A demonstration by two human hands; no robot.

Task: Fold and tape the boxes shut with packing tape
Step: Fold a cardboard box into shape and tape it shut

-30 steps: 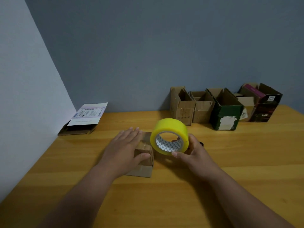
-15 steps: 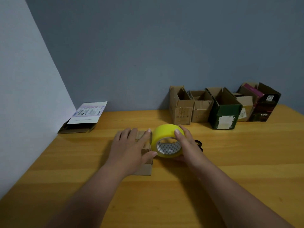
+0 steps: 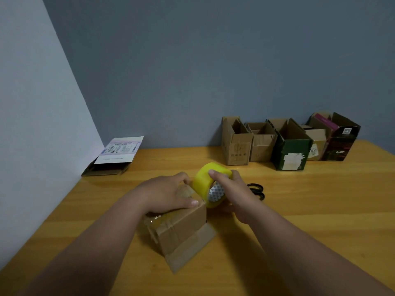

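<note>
Small cardboard box [image 3: 180, 226] sits mid-table [image 3: 299, 231], turned at an angle, loose flap at its near end. Left hand [image 3: 165, 194] presses flat on the lid, open. Right hand [image 3: 234, 192] is wrapped round the yellow tape roll [image 3: 206, 184], touching the box's far edge. Box looks light and thin-walled; best pinned from above. Half a second ago it lay square and the roll sat lower.
</note>
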